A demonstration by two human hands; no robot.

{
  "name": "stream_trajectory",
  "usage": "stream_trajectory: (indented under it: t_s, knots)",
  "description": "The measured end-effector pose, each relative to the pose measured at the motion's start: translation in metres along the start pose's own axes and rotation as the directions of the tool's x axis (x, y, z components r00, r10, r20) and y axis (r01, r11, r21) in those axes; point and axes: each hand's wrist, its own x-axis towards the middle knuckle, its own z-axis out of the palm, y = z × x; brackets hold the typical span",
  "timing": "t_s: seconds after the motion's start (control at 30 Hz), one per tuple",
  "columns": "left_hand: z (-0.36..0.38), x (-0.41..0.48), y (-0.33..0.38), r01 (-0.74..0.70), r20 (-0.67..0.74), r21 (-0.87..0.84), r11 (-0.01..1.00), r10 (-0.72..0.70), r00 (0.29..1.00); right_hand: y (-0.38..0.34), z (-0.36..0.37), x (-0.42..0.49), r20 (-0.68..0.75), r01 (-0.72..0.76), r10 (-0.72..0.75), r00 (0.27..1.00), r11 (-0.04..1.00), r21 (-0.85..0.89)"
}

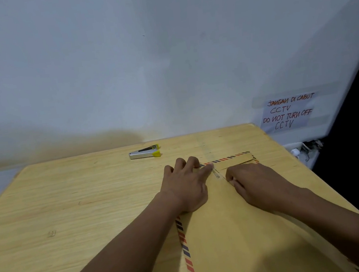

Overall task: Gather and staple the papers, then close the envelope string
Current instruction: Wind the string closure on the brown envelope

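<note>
My left hand (185,186) lies flat on the brown envelope (228,231), fingers spread, the fingertips reaching its far edge by the folded flap (235,160). The index finger presses down just beside the closure, where a thin string (216,173) shows as a pale line and a tiny loop; it is too small and blurred for me to say how it is wound. My right hand (256,183) rests on the envelope just to the right of that string, fingers curled under and pressed together. The fingertips are hidden beneath the knuckles, so I cannot tell whether they pinch the string or only touch the paper.

The envelope, edged with red and blue airmail stripes, lies on the wooden table (69,205) toward its right side, and its near end runs out of the bottom of the view. My forearms cover much of it. Whether the papers are inside I cannot see.

The small silver stapler (145,152) with yellow tips lies well apart, near the table's far edge by the white wall (142,61). A taped handwritten notice (288,111) on the right reads "JANGAN DI CABUT CCTV / DO NOT TURN OFF CCTV". Below it some white fittings are too blurred to identify.
</note>
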Motion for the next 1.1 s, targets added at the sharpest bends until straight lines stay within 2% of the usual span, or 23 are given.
stream_trajectory:
  t_s: [0.17,0.33,0.53,0.67,0.8,0.87,1.1]
  knots:
    - [0.001,0.000,-0.001,0.003,0.008,-0.022,1.000,-0.003,1.000,-0.009,0.003,0.001,0.043,-0.027,0.019,0.999,0.977,0.210]
    - [0.002,0.002,-0.007,0.019,0.045,-0.101,0.995,-0.015,0.999,-0.022,0.003,0.015,0.098,-0.014,-0.019,0.995,0.945,0.326]
    - [0.002,0.005,-0.012,0.031,0.062,-0.185,0.982,-0.020,0.998,-0.030,-0.003,0.035,0.062,0.041,-0.064,0.996,0.949,0.313]
    - [0.004,0.008,-0.017,0.071,0.061,-0.301,0.951,-0.055,0.997,-0.028,-0.004,0.046,0.048,0.054,-0.072,0.996,0.948,0.313]
    - [0.000,0.010,-0.026,0.148,0.103,-0.550,0.822,-0.109,0.989,-0.020,-0.007,0.062,0.053,0.054,-0.073,0.996,0.956,0.289]
    - [0.000,0.009,-0.030,0.162,0.107,-0.614,0.772,-0.123,0.987,-0.016,-0.009,0.073,0.066,0.030,-0.051,0.997,0.960,0.280]
    - [0.001,0.009,-0.031,0.143,0.081,-0.642,0.753,-0.119,0.990,-0.005,-0.013,0.104,0.169,-0.059,0.001,0.986,0.940,0.337]
